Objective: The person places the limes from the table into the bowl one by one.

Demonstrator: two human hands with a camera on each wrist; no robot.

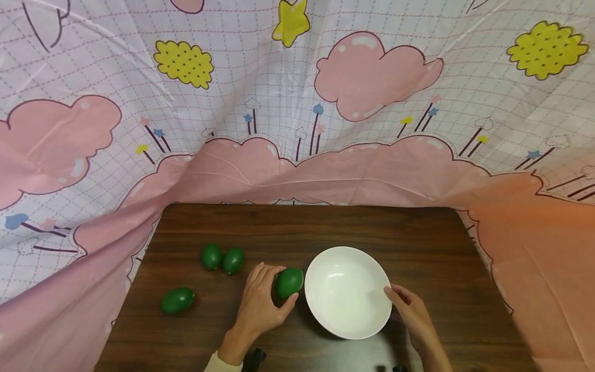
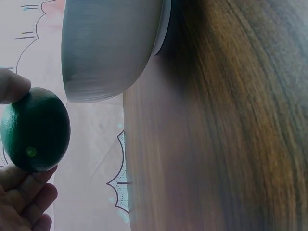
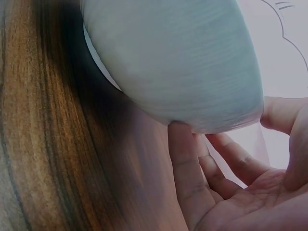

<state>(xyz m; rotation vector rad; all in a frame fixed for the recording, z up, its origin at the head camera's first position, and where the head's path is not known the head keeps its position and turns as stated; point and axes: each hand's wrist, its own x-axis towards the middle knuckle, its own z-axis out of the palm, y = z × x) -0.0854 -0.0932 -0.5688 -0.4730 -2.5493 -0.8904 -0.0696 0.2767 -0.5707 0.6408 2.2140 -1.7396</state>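
A green lime [image 1: 288,283] is pinched between the thumb and fingers of my left hand [image 1: 260,305]. In the left wrist view the lime [image 2: 36,130] hangs above the table, just beside the bowl. The white bowl [image 1: 348,292] stands on the table, and nothing lies inside it. My right hand [image 1: 416,318] holds the bowl at its right side. As the right wrist view shows, the thumb touches the bowl's [image 3: 178,62] rim while the fingers [image 3: 185,159] press its outer wall from below.
Two more limes [image 1: 212,257] lie side by side at the left of the wooden table [image 1: 288,227]. Another lime [image 1: 177,300] lies nearer the left edge. A patterned cloth [image 1: 260,170] hangs behind and around the table. Dark objects [image 1: 254,357] show at the wrists.
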